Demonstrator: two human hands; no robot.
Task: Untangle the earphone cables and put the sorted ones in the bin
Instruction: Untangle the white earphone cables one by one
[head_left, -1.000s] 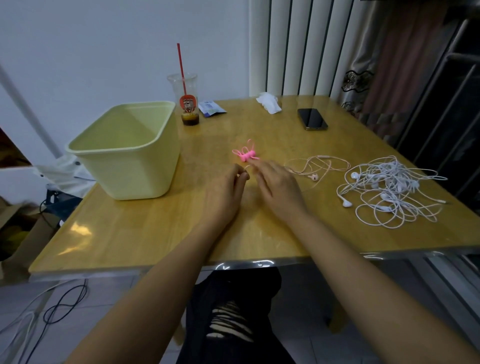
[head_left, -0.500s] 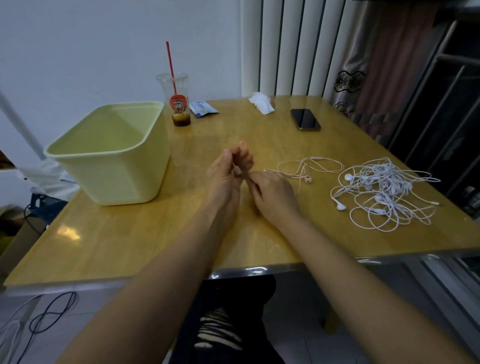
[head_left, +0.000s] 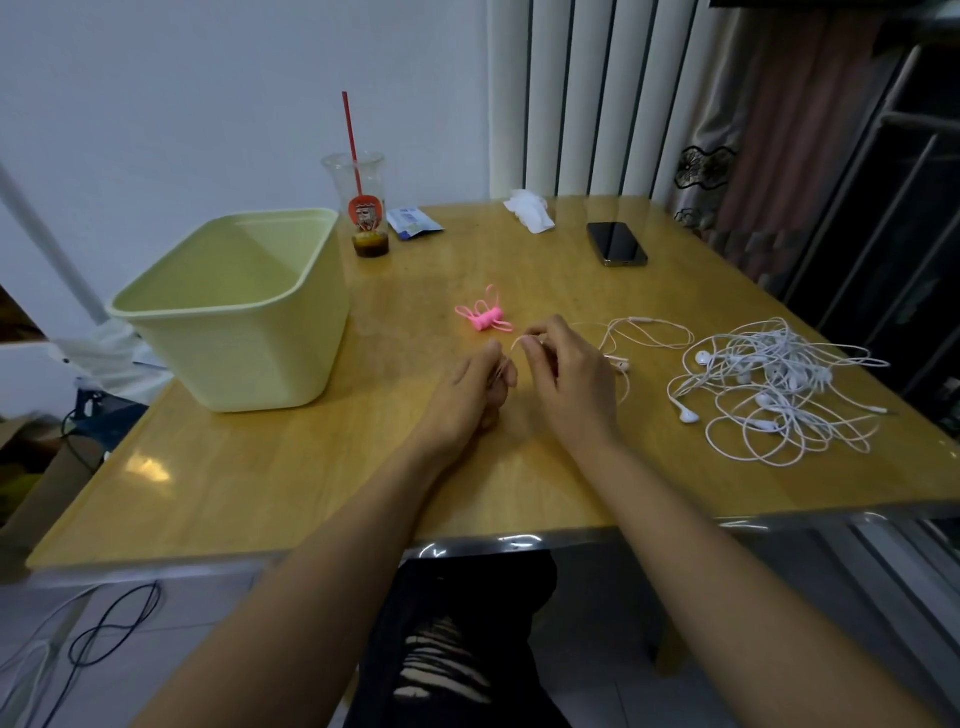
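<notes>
Pinching one thin pale earphone cable (head_left: 640, 318) w/ both hands at mid-table. The left hand (head_left: 467, 395) has its fingers curled, thumb and fingertips nipping the strand. The right hand (head_left: 569, 374), just beside it, nips the same strand btwn thumb and forefinger. The rest of that cable trails off to the right in loose loops on the wooden table (head_left: 260, 493), w/ an earbud near the right hand. Further right, apart from it, lies the tangled pile of white earphones (head_left: 779, 384). The pale green bin (head_left: 234, 332) stands upright at the left. Pink cable ties (head_left: 485, 318) lie just beyond the hands. At the far edge: plastic cup w/ red straw (head_left: 363, 208), smartphone (head_left: 616, 244), crumpled tissue (head_left: 530, 209).
</notes>
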